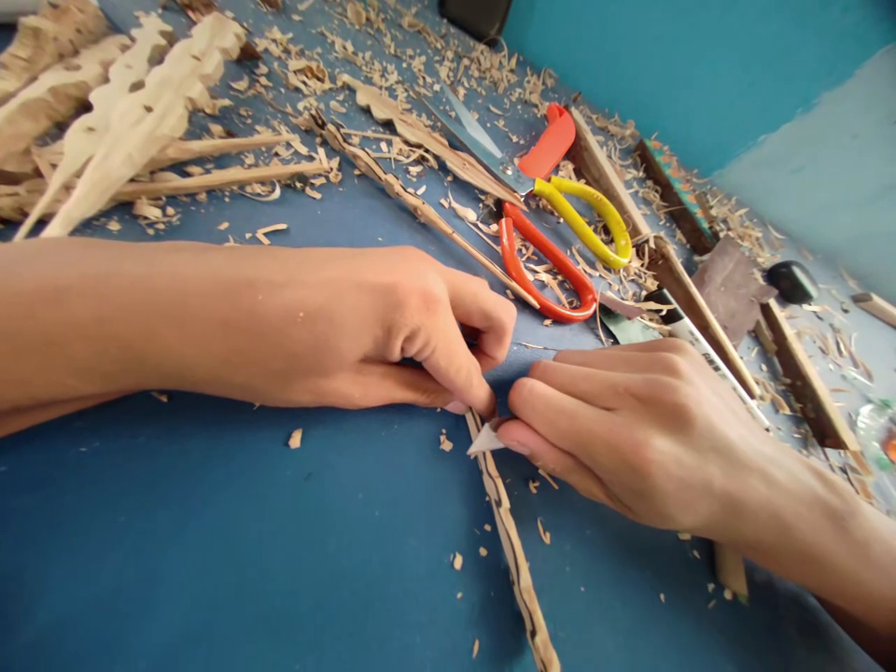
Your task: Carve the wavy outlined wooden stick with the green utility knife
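Note:
A thin wooden strip (514, 551) with dark wavy lines drawn along it slants down toward the bottom edge. My left hand (434, 327) is closed on its upper end, with fingertips pinching it. My right hand (630, 429) is wrapped around a carving knife, whose pale pointed blade (485, 441) lies across the strip just below my left fingertips. A piece of wood that looks like the knife's handle (732, 569) sticks out under my right wrist. The rest of the knife is hidden in the hand.
Scissors (550, 271) with red and yellow handles lie beyond my hands. Carved wooden pieces (147, 112) are piled at the upper left. A marker (714, 359), a sandpaper scrap (735, 289) and wood blocks (805, 373) lie right. Shavings (308, 70) cover the blue table (210, 541).

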{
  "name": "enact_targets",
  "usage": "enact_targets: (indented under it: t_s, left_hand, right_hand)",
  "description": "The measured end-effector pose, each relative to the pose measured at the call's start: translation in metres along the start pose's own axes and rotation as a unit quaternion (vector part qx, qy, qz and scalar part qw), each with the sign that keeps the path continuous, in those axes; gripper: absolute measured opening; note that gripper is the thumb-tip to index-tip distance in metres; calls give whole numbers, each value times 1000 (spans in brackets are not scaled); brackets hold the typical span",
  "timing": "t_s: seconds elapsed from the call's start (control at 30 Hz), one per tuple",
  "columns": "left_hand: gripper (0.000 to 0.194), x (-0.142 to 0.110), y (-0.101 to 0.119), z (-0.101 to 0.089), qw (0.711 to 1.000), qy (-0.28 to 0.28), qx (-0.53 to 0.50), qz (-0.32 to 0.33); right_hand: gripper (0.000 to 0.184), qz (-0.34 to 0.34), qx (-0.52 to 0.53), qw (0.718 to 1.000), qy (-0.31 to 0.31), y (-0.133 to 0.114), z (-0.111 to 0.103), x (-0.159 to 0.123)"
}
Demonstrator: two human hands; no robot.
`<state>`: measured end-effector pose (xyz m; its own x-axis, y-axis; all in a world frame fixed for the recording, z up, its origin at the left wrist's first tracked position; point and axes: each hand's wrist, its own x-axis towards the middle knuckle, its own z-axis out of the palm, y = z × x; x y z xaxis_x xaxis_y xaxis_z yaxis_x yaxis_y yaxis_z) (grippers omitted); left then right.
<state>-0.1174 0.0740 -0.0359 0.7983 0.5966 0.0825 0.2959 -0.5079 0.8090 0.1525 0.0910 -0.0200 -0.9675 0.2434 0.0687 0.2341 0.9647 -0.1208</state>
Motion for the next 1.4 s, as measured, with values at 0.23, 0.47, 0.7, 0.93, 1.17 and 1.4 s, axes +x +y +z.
enact_targets:
  t_s: [0.23, 0.47, 0.7, 0.93, 1.17, 1.4]
  left_hand:
    - [38, 4, -3, 0, 998, 0, 45, 48]
    - [30, 2, -8, -2, 990, -1, 93, 101]
    - [29, 6, -31, 8, 978, 59, 82, 181]
    - [29, 6, -30, 8, 975, 45, 105, 191]
    - [24, 3, -20, 12, 986, 49, 105, 121]
    - [41, 1, -13, 10, 976, 47, 163, 138]
  right_hand:
    - [47, -35, 2, 998, -49, 8, -4, 6]
    - [52, -22, -12, 995, -99, 3, -9, 8]
    - [51, 39, 39, 984, -167, -5, -20, 4]
    - [43, 17, -24, 999, 15, -5, -20, -6]
    - [14, -2, -73, 997, -19, -23, -19, -25]
    - [3, -41, -103, 994, -23, -24, -14, -31]
